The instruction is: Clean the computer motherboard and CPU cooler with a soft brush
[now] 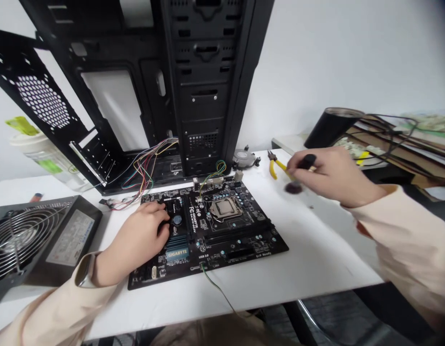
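Observation:
A black Gigabyte motherboard (240, 242) lies flat on the white table, its silver processor (225, 207) exposed in the socket. My left hand (145, 230) is closed over the board's left part with curled fingers, pressing on it near the slots; what its fingertips touch is hidden. Off to the right, my right hand (326, 173) grips a small brush (293, 187) by its dark handle, bristles down, slightly blurred. The brush is above the tabletop, apart from the board. A thin green wire (217, 284) runs from the board's front edge.
Behind the board stands an open black computer case (204, 115) with loose coloured wires (145, 168). A power supply (69, 230) sits at the left, a plastic cup (51, 154) behind it. Yellow-handled pliers (273, 168) and a cooling fan (245, 158) lie at the back; a black cylinder (328, 127) is beyond.

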`<move>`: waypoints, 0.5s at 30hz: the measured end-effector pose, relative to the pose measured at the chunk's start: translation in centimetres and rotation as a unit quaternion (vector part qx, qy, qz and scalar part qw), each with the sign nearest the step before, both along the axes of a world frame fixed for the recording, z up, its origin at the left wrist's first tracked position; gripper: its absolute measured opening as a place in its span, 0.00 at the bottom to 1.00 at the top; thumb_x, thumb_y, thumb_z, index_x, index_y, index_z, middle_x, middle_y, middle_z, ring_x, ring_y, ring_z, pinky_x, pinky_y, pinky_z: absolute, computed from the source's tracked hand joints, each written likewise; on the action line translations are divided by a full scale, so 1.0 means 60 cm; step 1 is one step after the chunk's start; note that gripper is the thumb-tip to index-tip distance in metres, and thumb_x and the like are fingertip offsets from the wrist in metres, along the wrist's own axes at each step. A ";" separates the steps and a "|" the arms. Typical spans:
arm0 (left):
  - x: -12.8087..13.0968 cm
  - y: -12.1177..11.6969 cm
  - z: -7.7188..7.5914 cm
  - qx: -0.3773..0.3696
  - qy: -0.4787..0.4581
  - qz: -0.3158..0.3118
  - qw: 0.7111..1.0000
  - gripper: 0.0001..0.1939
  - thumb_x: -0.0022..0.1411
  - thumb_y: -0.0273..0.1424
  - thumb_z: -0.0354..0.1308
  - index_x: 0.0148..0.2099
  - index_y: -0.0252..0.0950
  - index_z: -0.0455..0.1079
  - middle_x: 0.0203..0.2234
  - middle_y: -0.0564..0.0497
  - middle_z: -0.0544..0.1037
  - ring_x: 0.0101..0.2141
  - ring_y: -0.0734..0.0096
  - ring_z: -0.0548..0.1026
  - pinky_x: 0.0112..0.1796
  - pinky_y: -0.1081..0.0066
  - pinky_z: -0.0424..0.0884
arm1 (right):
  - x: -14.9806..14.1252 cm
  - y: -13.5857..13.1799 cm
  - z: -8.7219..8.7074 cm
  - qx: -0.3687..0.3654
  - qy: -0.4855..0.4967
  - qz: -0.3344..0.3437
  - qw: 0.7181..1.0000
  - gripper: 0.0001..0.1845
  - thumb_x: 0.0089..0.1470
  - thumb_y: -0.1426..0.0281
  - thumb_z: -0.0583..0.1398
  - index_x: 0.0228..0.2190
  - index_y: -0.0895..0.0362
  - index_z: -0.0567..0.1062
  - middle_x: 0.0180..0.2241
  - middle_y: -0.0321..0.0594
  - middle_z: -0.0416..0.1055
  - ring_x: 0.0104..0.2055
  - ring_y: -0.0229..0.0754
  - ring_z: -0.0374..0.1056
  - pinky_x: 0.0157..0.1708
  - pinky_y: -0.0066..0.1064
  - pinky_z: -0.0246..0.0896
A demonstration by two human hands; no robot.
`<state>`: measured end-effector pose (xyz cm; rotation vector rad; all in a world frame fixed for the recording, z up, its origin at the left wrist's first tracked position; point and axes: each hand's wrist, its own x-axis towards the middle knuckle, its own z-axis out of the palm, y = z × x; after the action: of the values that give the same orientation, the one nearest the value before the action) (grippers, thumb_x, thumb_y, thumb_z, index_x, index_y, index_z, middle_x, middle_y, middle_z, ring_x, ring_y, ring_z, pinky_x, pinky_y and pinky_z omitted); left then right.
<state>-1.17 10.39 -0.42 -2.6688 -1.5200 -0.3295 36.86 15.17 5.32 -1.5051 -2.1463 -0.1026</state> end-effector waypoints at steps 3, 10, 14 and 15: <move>0.006 -0.009 0.004 -0.010 0.007 0.003 1.000 0.15 0.60 0.27 0.48 0.38 0.31 0.77 0.40 0.38 0.77 0.43 0.51 0.76 0.47 0.52 0.74 | 0.030 0.013 -0.023 0.013 -0.055 -0.118 0.991 0.16 0.47 0.69 0.53 0.36 0.58 0.75 0.25 0.44 0.75 0.27 0.49 0.71 0.33 0.37 0.62; 0.012 -0.018 0.009 -0.030 0.014 0.013 0.999 0.13 0.58 0.25 0.49 0.38 0.32 0.75 0.41 0.39 0.77 0.43 0.53 0.74 0.48 0.54 0.73 | 0.030 0.043 -0.106 -0.039 -0.156 -0.072 0.984 0.20 0.53 0.74 0.50 0.46 0.64 0.73 0.45 0.57 0.73 0.47 0.55 0.71 0.46 0.41 0.66; 0.016 -0.023 0.013 -0.036 0.020 0.023 0.999 0.13 0.57 0.24 0.50 0.39 0.34 0.74 0.38 0.42 0.77 0.41 0.55 0.74 0.45 0.56 0.74 | 0.026 0.060 -0.136 -0.017 -0.135 -0.027 0.990 0.19 0.52 0.74 0.51 0.43 0.60 0.76 0.43 0.52 0.74 0.45 0.52 0.73 0.47 0.41 0.68; 0.017 -0.024 0.015 -0.037 0.021 0.026 0.999 0.13 0.56 0.24 0.50 0.39 0.34 0.74 0.37 0.43 0.77 0.41 0.56 0.75 0.44 0.56 0.74 | 0.027 0.063 -0.142 -0.016 -0.126 -0.014 0.992 0.19 0.51 0.75 0.52 0.43 0.59 0.76 0.43 0.51 0.75 0.45 0.52 0.73 0.46 0.41 0.69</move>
<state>-0.16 8.97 0.46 -2.6687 -1.6163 -0.2167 38.50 18.92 -3.19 -1.6146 -2.3309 -0.2832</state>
